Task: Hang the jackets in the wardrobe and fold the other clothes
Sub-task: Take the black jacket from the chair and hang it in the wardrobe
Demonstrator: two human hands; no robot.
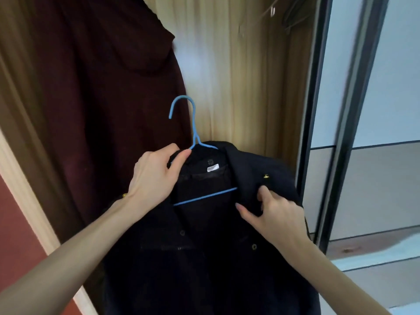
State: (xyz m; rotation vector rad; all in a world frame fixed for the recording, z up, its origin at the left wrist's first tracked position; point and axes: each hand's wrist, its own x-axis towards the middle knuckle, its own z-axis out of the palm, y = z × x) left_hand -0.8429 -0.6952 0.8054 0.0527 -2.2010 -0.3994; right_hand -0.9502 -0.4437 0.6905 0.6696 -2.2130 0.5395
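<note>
A black jacket (pixel 204 258) hangs on a blue wire hanger (pixel 193 123) held up in front of the open wardrobe. My left hand (pixel 154 176) grips the jacket's left shoulder and the hanger just below its neck. My right hand (pixel 270 214) pinches the jacket's right lapel under the collar. The hanger's hook points up and touches nothing; its lower bar shows across the jacket's open front. A white label sits inside the collar.
A dark maroon garment (pixel 102 98) hangs inside the wardrobe at the left. Behind it is the wardrobe's light wooden back panel (pixel 238 87). The sliding door's dark frame (pixel 318 110) stands at the right. Empty hangers (pixel 288 17) show dimly at the top right.
</note>
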